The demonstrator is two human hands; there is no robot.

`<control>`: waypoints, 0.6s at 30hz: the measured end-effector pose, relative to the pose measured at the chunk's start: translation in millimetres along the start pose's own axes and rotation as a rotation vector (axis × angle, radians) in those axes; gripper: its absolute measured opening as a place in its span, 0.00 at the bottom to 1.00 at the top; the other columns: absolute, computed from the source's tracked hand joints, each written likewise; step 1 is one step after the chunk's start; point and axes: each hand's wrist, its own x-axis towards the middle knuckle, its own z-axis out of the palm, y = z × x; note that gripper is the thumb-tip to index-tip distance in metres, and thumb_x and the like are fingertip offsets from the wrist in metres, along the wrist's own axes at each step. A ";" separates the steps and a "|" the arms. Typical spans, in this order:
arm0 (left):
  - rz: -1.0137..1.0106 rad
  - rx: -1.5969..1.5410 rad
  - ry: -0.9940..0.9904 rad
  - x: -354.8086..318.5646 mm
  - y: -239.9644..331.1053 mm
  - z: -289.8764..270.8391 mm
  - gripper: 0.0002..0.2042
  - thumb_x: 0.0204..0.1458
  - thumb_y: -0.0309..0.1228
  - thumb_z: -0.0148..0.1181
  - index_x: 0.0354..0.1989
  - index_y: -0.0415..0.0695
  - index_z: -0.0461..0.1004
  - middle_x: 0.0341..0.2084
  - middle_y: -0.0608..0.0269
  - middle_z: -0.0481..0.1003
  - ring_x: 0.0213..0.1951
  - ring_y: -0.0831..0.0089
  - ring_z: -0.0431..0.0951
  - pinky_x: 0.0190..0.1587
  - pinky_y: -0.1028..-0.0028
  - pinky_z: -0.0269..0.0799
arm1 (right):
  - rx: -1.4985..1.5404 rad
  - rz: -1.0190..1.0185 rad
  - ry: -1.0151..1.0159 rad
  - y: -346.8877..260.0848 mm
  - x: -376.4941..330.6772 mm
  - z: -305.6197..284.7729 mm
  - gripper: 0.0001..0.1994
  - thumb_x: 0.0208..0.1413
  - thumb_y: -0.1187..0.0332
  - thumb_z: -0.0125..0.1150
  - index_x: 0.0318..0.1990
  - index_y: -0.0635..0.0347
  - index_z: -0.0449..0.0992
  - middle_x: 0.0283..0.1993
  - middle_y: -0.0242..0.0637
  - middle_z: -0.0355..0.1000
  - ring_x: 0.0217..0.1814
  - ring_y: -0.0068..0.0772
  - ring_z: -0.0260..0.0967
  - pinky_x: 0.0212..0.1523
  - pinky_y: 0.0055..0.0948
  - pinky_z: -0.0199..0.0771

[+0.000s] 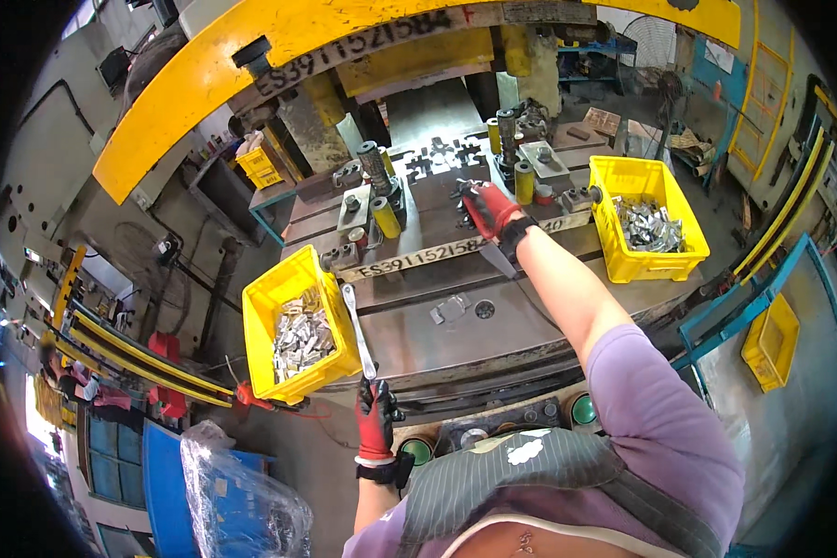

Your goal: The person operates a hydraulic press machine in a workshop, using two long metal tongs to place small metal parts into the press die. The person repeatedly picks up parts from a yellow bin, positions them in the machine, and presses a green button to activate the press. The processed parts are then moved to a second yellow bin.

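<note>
Long metal tool (357,330): a slim silvery bar, gripped at its near end by the left hand (375,418), fingers closed around it; the bar runs up and away from the hand across the front of the steel table (530,325) of the press, ending just beside the left yellow bin (293,288). Left hand wears a red and black glove and sits at the table's near edge, above a row of round green buttons (581,409). Right hand (491,209), also in a red glove, is stretched far forward over the die plate (428,209); fingers are curled on a small dark metal part (463,191) at the die, though how firm the grip is cannot be told. Right forearm is bare, with a purple sleeve at the shoulder. Around the right hand on the die: upright cylindrical guide posts (375,166), some with yellow sleeves (524,181). A small flat metal piece (450,308) lies loose on the table between the two hands. Left yellow bin is tilted at the table's left edge and holds shiny stamped metal pieces (299,337); a right yellow bin (646,177) at the table's right side holds similar pieces. A curved yellow guard bar (186,93) arches over the press.
</note>
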 end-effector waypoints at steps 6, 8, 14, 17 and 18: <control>0.143 0.138 0.180 -8.4 -11.7 -75.3 0.09 0.56 0.36 0.46 0.37 0.45 0.68 0.20 0.71 0.67 0.20 0.83 0.65 0.21 0.81 0.61 | -0.160 -0.173 -0.229 -11.4 -138.0 -34.5 0.14 0.54 0.60 0.52 0.44 0.56 0.67 0.25 0.26 0.66 0.23 0.18 0.62 0.22 0.20 0.63; 0.167 0.148 0.261 -19.6 -22.4 -118.5 0.13 0.55 0.39 0.48 0.43 0.43 0.65 0.25 0.66 0.70 0.21 0.82 0.67 0.22 0.80 0.63 | -0.264 0.058 -0.160 -0.1 -210.9 -68.4 0.14 0.53 0.64 0.52 0.47 0.57 0.67 0.27 0.29 0.67 0.25 0.19 0.63 0.25 0.20 0.65; 0.014 -0.057 0.449 -66.3 -102.1 -225.2 0.15 0.52 0.39 0.51 0.47 0.48 0.66 0.20 0.73 0.65 0.17 0.81 0.62 0.16 0.79 0.59 | -0.675 0.208 0.390 99.7 -427.2 -191.3 0.23 0.41 0.63 0.64 0.45 0.64 0.69 0.35 0.35 0.70 0.33 0.28 0.65 0.35 0.29 0.66; -0.348 -0.151 0.460 -67.5 -170.2 -267.4 0.17 0.50 0.39 0.54 0.47 0.48 0.67 0.24 0.68 0.67 0.18 0.82 0.61 0.18 0.81 0.59 | -0.619 0.330 0.667 188.1 -496.9 -285.3 0.26 0.38 0.61 0.68 0.44 0.64 0.68 0.36 0.38 0.70 0.35 0.31 0.67 0.36 0.31 0.67; -0.505 -0.174 0.452 -66.4 -188.2 -281.9 0.17 0.49 0.39 0.55 0.46 0.48 0.67 0.26 0.66 0.69 0.18 0.81 0.61 0.18 0.81 0.59 | -0.593 0.361 0.691 200.8 -504.5 -301.4 0.27 0.37 0.61 0.70 0.44 0.63 0.68 0.37 0.39 0.70 0.36 0.32 0.67 0.36 0.31 0.68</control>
